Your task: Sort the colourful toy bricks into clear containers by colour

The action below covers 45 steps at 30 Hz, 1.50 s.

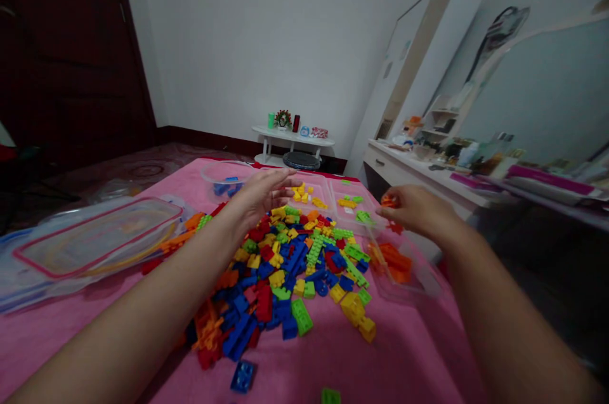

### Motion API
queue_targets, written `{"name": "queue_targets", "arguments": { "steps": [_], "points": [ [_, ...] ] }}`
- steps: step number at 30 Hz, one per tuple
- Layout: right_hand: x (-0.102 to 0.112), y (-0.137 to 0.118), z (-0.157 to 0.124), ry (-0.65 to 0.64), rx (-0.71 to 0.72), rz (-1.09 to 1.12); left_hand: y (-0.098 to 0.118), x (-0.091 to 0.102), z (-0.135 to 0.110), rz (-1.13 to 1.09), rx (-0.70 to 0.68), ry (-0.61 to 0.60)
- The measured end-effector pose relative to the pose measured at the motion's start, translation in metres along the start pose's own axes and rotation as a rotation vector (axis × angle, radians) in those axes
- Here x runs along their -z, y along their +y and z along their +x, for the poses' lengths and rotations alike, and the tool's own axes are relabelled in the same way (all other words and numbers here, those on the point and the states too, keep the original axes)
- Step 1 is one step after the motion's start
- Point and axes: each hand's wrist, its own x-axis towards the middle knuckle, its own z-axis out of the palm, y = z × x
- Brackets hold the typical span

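Note:
A big heap of toy building bricks (295, 258) in red, blue, yellow, green and orange spreads over the pink cloth. Over the heap's far left side is my left hand (261, 195), its fingers stretched out and apart with nothing in them. My right hand (416, 208) pinches an orange brick (389, 201) above the right-hand boxes. Below it, a clear plastic box (423, 286) contains orange bricks (394, 262). Beyond, one clear box (340, 185) holds green and yellow bricks, and yellow bricks (302, 192) lie in another. Blue bricks (227, 186) sit in a round clear tub (205, 174).
Clear lids (109, 236) with red and blue rims are stacked on the left of the pink cloth (380, 359). A loose blue brick (243, 376) lies near the front edge. A white dresser (404, 163) stands to the right, a low white table (290, 136) by the wall.

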Motion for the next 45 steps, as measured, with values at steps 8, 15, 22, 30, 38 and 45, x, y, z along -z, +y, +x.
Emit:
{"name": "queue_targets", "arguments": {
  "steps": [8,15,22,30,38,45],
  "points": [
    [-0.013,-0.035,-0.021,-0.181,0.126,-0.055,0.03,0.025,0.005,-0.533,0.017,0.197],
    [-0.036,-0.124,-0.011,-0.296,0.345,-0.07,0.043,0.049,0.008,-0.648,-0.038,0.255],
    [-0.042,-0.142,0.001,-0.4,0.319,-0.026,0.05,0.061,0.009,-0.627,-0.056,0.281],
    [-0.048,-0.128,-0.004,-0.415,0.275,0.078,0.027,0.078,0.016,0.61,-0.099,0.14],
    [-0.047,-0.122,0.0,-0.31,0.321,0.144,0.027,0.08,0.004,1.527,0.105,-0.288],
    [-0.06,-0.171,-0.021,-0.131,0.541,0.505,0.016,0.081,0.009,1.561,0.079,-0.302]
  ]
}}
